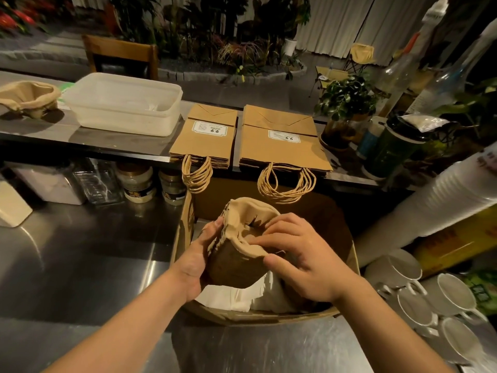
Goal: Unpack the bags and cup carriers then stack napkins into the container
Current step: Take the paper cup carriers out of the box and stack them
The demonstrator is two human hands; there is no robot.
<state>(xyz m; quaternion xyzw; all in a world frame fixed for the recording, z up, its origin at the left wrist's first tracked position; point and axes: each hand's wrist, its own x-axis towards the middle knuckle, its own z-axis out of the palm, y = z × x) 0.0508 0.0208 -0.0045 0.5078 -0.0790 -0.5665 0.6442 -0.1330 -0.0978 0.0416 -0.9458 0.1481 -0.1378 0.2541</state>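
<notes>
Over an open cardboard box I hold a stack of brown pulp cup carriers. My left hand grips its left side from below, and my right hand curls over its right rim. White napkins lie in the bottom of the box. On the raised shelf lie two flat stacks of brown paper bags with twine handles, one in the middle and one to its right. A translucent white plastic container stands to their left. Another stack of cup carriers sits at the far left.
Jars and clear canisters stand under the shelf on the steel counter. White mugs and sleeves of plastic cups crowd the right side. A potted plant, a dark lidded cup and bottles stand at the back right.
</notes>
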